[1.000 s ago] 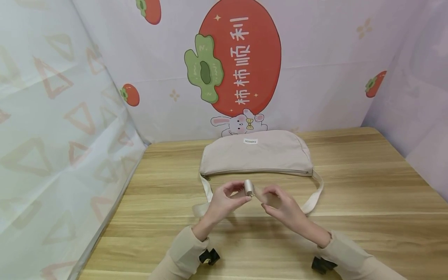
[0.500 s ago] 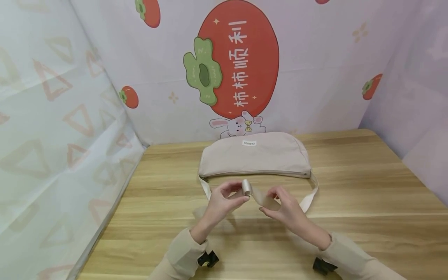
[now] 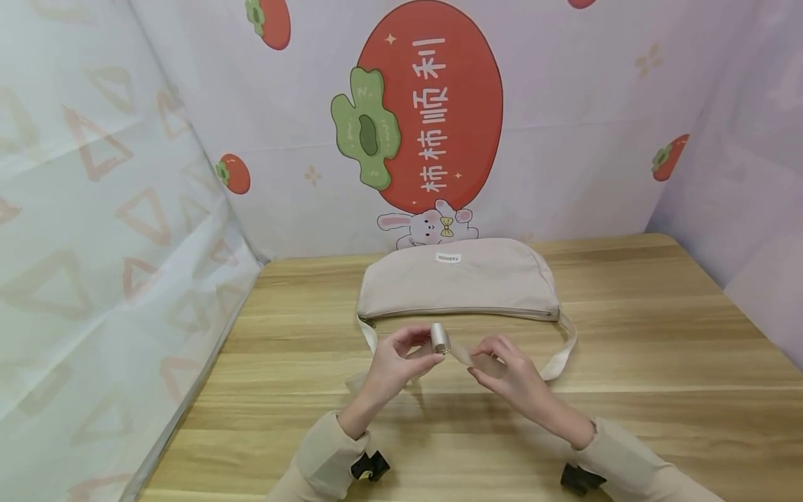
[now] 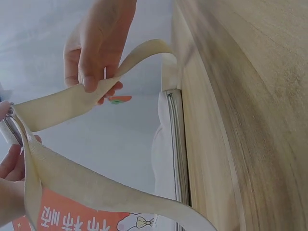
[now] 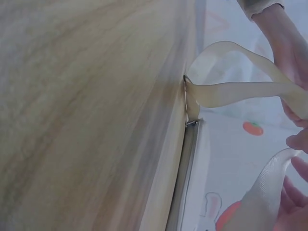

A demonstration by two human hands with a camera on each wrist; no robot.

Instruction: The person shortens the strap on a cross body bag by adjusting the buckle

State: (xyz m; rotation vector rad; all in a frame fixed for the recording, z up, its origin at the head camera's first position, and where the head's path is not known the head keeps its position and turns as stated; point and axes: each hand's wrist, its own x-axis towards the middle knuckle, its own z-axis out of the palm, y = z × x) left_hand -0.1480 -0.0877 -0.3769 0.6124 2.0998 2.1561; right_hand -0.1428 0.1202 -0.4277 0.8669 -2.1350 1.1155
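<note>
A beige shoulder bag (image 3: 458, 282) lies on the table, its zipper edge toward me. Its webbing strap (image 4: 57, 108) is lifted in front of the bag. My left hand (image 3: 398, 359) grips the strap where it folds into a short pale loop (image 3: 440, 337). At that fold the left wrist view shows a metal strap buckle (image 4: 13, 124), partly hidden by the fingers. To the right, my right hand (image 3: 511, 369) pinches the strap between thumb and fingers, and the stretch between the hands hangs slightly slack. The right wrist view shows both hands (image 5: 291, 197) only in part.
A wooden table (image 3: 627, 418) spans the lower view. Behind the bag hangs a printed cloth (image 3: 564, 174) with a big red persimmon, and another patterned cloth (image 3: 106, 279) borders the left. Dark mounts (image 3: 370, 466) sit on both wrists.
My left hand has moved slightly left with the folded strap, widening the gap between the hands a little. The right hand keeps its pinch, and the bag stays where it was.
</note>
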